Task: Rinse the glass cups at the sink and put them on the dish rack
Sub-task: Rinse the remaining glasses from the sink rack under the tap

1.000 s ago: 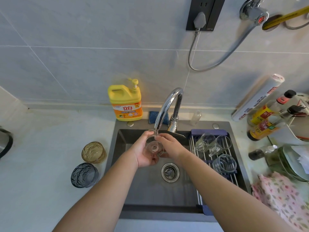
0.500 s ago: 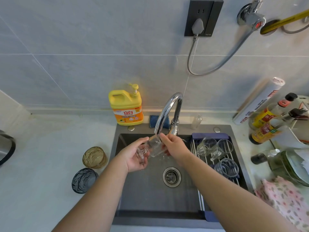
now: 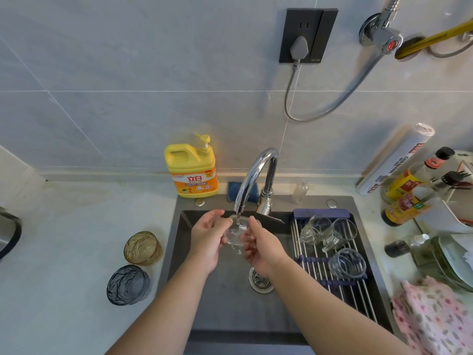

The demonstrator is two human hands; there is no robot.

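A clear glass cup (image 3: 236,234) is held over the dark sink (image 3: 225,303), directly under the chrome faucet's (image 3: 252,175) spout, and water runs onto it. My left hand (image 3: 207,235) grips its left side and my right hand (image 3: 261,245) grips its right side. Three clear glass cups (image 3: 316,229) (image 3: 339,233) (image 3: 348,262) lie on the roll-up dish rack (image 3: 314,272) across the sink's right part. On the counter left of the sink stand an amber glass cup (image 3: 142,248) and a grey glass cup (image 3: 128,284).
A yellow dish soap bottle (image 3: 192,167) stands behind the sink, with a blue sponge (image 3: 234,190) beside the faucet. Sauce bottles (image 3: 407,185), a foil roll (image 3: 394,160), stacked plates (image 3: 453,260) and a floral cloth (image 3: 435,316) crowd the right counter. A cable hangs from the wall socket (image 3: 307,34).
The cup has been turned between my hands under the running water, and both hands have shifted slightly around it. The camera has tilted a little, so the scene sits lower in the frame.
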